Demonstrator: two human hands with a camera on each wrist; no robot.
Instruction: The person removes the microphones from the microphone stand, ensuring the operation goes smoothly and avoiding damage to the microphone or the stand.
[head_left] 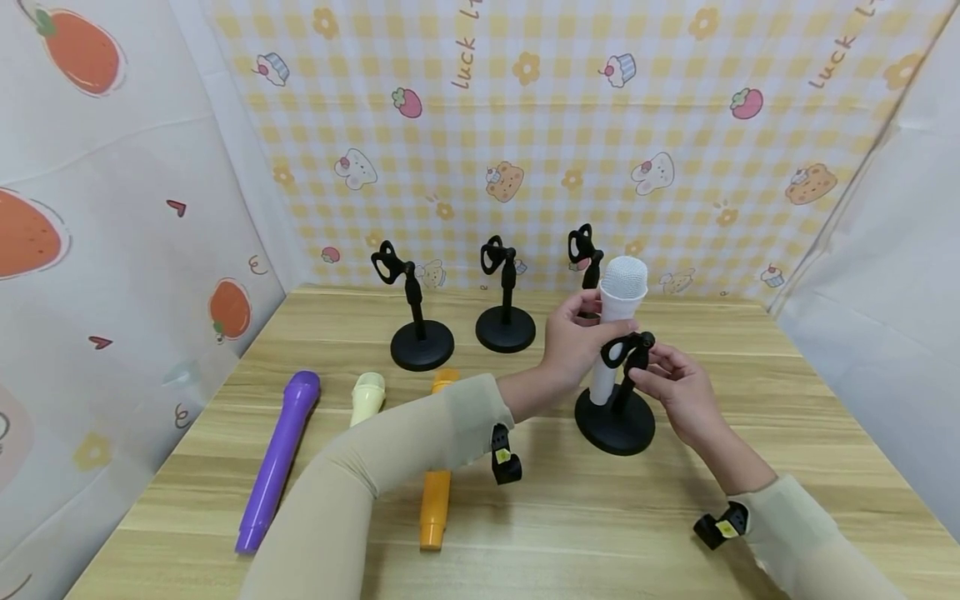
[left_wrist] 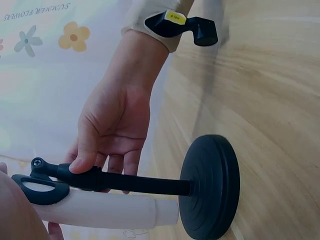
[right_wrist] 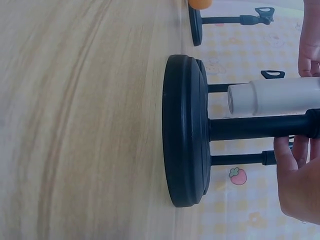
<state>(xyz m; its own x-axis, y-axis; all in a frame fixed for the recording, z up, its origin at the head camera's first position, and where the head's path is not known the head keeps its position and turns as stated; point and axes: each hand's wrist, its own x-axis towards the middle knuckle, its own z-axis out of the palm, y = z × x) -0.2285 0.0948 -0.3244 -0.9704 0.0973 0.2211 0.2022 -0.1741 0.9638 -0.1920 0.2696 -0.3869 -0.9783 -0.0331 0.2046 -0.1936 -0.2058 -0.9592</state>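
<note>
surface: wooden table [head_left: 750, 400] | on it: four black stands [head_left: 422, 343], purple microphone [head_left: 279, 457], cream microphone [head_left: 367, 397], orange microphone [head_left: 435, 500]

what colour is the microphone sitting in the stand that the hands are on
The microphone is white, body and head alike; the head view shows it best.

Both arms fwd, left hand [head_left: 573, 340] & right hand [head_left: 678, 392] curled, gripping.

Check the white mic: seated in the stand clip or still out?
In. The white mic stands upright through the clip of the near stand, its lower end just above the base; both hands are on it.
</note>
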